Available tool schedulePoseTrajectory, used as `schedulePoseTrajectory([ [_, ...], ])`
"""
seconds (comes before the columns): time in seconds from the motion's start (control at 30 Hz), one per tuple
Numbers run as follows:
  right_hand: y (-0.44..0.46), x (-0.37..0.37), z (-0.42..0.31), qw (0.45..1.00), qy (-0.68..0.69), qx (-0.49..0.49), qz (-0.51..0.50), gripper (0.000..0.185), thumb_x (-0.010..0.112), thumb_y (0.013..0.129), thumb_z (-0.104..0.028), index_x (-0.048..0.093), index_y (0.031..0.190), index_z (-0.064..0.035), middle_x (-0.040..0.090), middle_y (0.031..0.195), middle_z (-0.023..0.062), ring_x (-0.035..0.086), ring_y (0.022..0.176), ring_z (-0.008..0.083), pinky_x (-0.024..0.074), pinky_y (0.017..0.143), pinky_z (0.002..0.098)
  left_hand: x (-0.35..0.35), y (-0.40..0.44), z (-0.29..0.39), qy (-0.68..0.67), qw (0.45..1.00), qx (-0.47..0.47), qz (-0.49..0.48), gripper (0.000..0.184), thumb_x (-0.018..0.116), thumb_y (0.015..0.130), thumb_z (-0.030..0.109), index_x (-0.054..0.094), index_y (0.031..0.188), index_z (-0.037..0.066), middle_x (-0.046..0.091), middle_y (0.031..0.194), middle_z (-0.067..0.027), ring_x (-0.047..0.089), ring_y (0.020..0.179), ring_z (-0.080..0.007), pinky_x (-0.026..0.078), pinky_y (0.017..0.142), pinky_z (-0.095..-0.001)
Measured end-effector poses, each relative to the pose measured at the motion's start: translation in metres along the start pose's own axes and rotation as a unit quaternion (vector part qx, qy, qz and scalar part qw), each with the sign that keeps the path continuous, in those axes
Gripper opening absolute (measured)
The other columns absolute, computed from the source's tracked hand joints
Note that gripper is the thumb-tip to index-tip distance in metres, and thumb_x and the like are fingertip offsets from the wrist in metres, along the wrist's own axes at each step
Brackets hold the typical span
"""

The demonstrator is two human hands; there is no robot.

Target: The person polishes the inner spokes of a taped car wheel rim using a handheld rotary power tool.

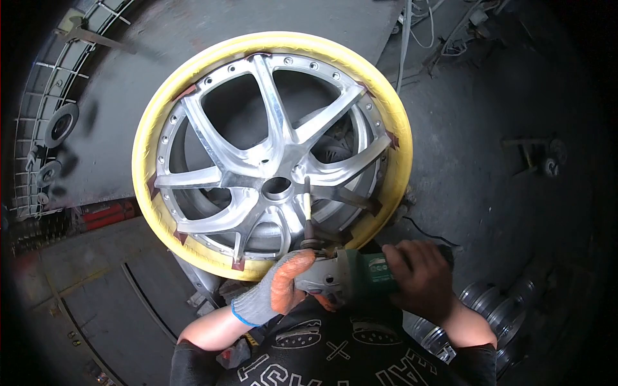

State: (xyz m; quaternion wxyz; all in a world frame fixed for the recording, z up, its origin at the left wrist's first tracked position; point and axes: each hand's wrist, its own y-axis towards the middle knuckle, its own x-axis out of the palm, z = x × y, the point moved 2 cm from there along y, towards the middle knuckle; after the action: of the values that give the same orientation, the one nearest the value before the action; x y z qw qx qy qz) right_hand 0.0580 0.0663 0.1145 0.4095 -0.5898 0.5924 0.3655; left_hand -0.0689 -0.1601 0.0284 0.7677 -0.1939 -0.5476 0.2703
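A silver multi-spoke car wheel rim (pixel 283 151) lies before me, its outer lip wrapped in yellow tape (pixel 147 128). Small dark red pieces (pixel 239 264) sit at several spoke ends. My left hand (pixel 283 283), in a grey and orange work glove, is closed around the metal head of a green angle grinder (pixel 372 273). My right hand (pixel 421 276), bare, wraps the grinder's green body from above. From the head a thin shaft (pixel 308 212) with a slim tip reaches over the spokes beside the centre hole. Whether the tip touches the metal I cannot tell.
A wire rack (pixel 48 96) with discs hangs along the left, a hammer-like tool (pixel 90 37) at its top. Several wheel rims (pixel 496 309) stand at lower right. Cables (pixel 407 38) hang at the top, and a red object (pixel 106 213) lies left.
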Motion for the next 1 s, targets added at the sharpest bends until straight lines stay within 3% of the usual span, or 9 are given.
schedulePoseTrajectory([
  [0.1, 0.001, 0.003, 0.0, 1.0, -0.005, -0.004, -0.002, 0.074, 0.078, 0.055, -0.018, 0.057, 0.125, -0.004, 0.058, 0.105, 0.0158, 0.062, 0.094, 0.035, 0.0514, 0.084, 0.0474, -0.005, -0.002, 0.002, -0.03, 0.999, -0.011, -0.001, 0.058, 0.058, 0.094, 0.047, 0.059, 0.129, 0.001, 0.067, 0.12, -0.0207, 0.07, 0.099, -0.0385, 0.061, 0.071, -0.0558],
  [0.17, 0.003, 0.001, 0.001, 1.0, -0.003, -0.005, -0.007, 0.074, 0.079, 0.056, -0.018, 0.057, 0.125, -0.0041, 0.058, 0.106, 0.016, 0.062, 0.095, 0.0351, 0.0515, 0.084, 0.0476, 0.007, -0.005, 0.011, -0.078, 0.996, -0.015, -0.029, 0.046, 0.058, 0.096, 0.032, 0.059, 0.132, 0.004, 0.066, 0.127, -0.0151, 0.066, 0.112, -0.0273, 0.054, 0.094, -0.045],
  [0.37, 0.007, -0.003, 0.009, 1.0, 0.017, -0.02, 0.007, 0.068, 0.076, 0.061, -0.016, 0.057, 0.125, -0.0031, 0.057, 0.104, 0.0161, 0.061, 0.093, 0.0339, 0.0518, 0.084, 0.0469, 0.025, -0.001, 0.02, -0.051, 0.998, -0.022, -0.041, 0.057, 0.062, 0.093, 0.04, 0.056, 0.134, 0.001, 0.066, 0.122, -0.0203, 0.07, 0.102, -0.0361, 0.061, 0.074, -0.0548],
  [0.43, 0.005, -0.008, 0.015, 0.999, 0.018, -0.027, 0.019, 0.062, 0.073, 0.065, -0.013, 0.056, 0.124, -0.0028, 0.056, 0.101, 0.0155, 0.061, 0.09, 0.0322, 0.0519, 0.081, 0.0454, 0.036, 0.001, 0.016, -0.043, 0.999, -0.005, -0.027, 0.057, 0.063, 0.093, 0.04, 0.055, 0.134, 0.001, 0.066, 0.122, -0.0205, 0.069, 0.101, -0.037, 0.061, 0.073, -0.0563],
  [0.5, -0.005, -0.012, 0.024, 1.0, 0.024, -0.011, 0.015, 0.072, 0.078, 0.056, -0.017, 0.059, 0.124, -0.0019, 0.059, 0.108, 0.0163, 0.062, 0.097, 0.0356, 0.0514, 0.087, 0.0487, 0.046, 0.004, 0.011, -0.038, 0.999, 0.011, -0.014, 0.058, 0.063, 0.094, 0.04, 0.054, 0.135, 0.0, 0.066, 0.121, -0.0208, 0.069, 0.101, -0.0379, 0.061, 0.073, -0.0579],
  [0.6, -0.014, -0.03, 0.038, 1.0, 0.022, -0.012, 0.009, 0.069, 0.078, 0.062, -0.017, 0.058, 0.127, -0.0036, 0.056, 0.109, 0.0168, 0.059, 0.098, 0.0334, 0.0508, 0.086, 0.0464, 0.063, 0.013, 0.004, -0.053, 0.997, 0.002, -0.063, 0.053, 0.06, 0.097, 0.038, 0.056, 0.131, -0.002, 0.067, 0.118, -0.0229, 0.069, 0.099, -0.041, 0.059, 0.075, -0.0573],
  [0.7, -0.025, -0.042, 0.059, 1.0, 0.017, 0.005, -0.007, 0.077, 0.08, 0.058, -0.02, 0.058, 0.131, -0.0051, 0.056, 0.113, 0.017, 0.058, 0.104, 0.0346, 0.05, 0.09, 0.0475, 0.072, 0.03, -0.011, -0.052, 0.997, -0.009, -0.058, 0.049, 0.059, 0.098, 0.038, 0.058, 0.126, -0.002, 0.068, 0.116, -0.0227, 0.069, 0.099, -0.0411, 0.058, 0.078, -0.0565],
  [0.77, -0.032, -0.045, 0.076, 1.0, 0.003, 0.01, -0.007, 0.079, 0.08, 0.056, -0.02, 0.058, 0.131, -0.0057, 0.056, 0.114, 0.0164, 0.058, 0.105, 0.0349, 0.05, 0.091, 0.0476, 0.083, 0.044, -0.016, -0.022, 0.999, -0.021, -0.044, 0.064, 0.063, 0.094, 0.044, 0.052, 0.139, 0.0, 0.065, 0.125, -0.0216, 0.069, 0.101, -0.0419, 0.059, 0.075, -0.0603],
  [1.0, -0.034, -0.06, 0.127, 0.999, -0.016, 0.032, 0.012, 0.083, 0.081, 0.053, -0.025, 0.059, 0.13, -0.0077, 0.058, 0.113, 0.0146, 0.059, 0.106, 0.0342, 0.0499, 0.092, 0.0482, 0.114, 0.096, -0.024, -0.073, 0.995, 0.011, -0.065, 0.05, 0.061, 0.096, 0.033, 0.054, 0.132, 0.0, 0.064, 0.119, -0.0225, 0.069, 0.1, -0.0439, 0.059, 0.07, -0.0653],
])
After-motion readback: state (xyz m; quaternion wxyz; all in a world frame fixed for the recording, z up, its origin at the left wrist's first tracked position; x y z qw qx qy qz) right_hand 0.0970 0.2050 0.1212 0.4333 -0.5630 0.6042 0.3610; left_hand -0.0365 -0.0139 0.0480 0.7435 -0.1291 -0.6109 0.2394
